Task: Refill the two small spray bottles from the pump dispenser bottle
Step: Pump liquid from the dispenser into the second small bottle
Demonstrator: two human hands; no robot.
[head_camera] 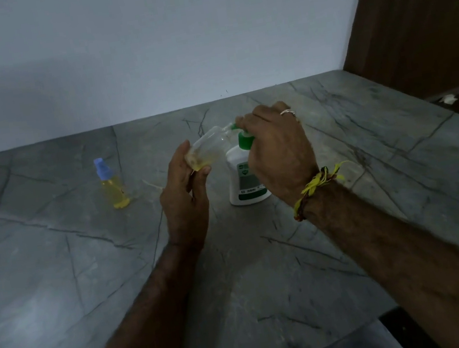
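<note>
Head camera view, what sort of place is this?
Probably a room in a home: a grey veined stone counter against a plain painted wall, a dark wooden panel at right, household bottles out.

A grey stone-look countertop with dark vein lines fills the lower part of the view. Behind it stands a plain pale blue-grey wall. A dark brown wooden panel rises at the right, meeting the counter's far right corner. Just beside the counter's right edge lies a small white crumpled scrap, too blurred to identify.
</note>
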